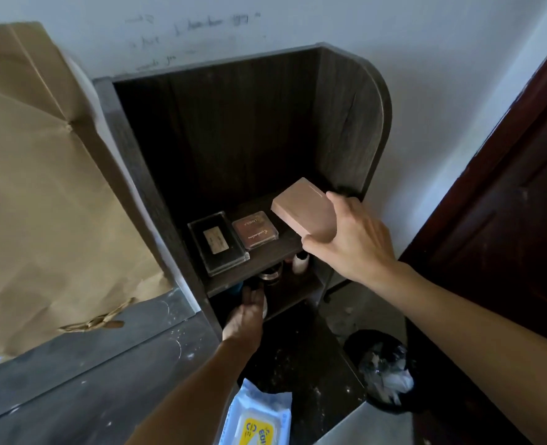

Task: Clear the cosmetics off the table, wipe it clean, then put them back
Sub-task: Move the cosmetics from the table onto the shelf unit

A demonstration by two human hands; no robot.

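Observation:
My right hand (352, 239) grips a pink rectangular box (302, 209) and holds it tilted just above the right end of the dark upper shelf (259, 266). On that shelf lie a black clear-lidded case (217, 243) and a brown compact (255, 230), side by side. My left hand (245, 316) reaches into the compartment under the shelf, its fingers on a pale round object that is mostly hidden. A metal-lidded jar (269, 273) and a small white bottle (299, 263) stand in that lower compartment.
A pack of wet wipes (257, 419) lies on the dark table (301, 358) near me. Brown paper (40, 187) covers the left side. A bin lined with a black bag (383, 369) stands on the floor to the right, beside a dark door (506, 220).

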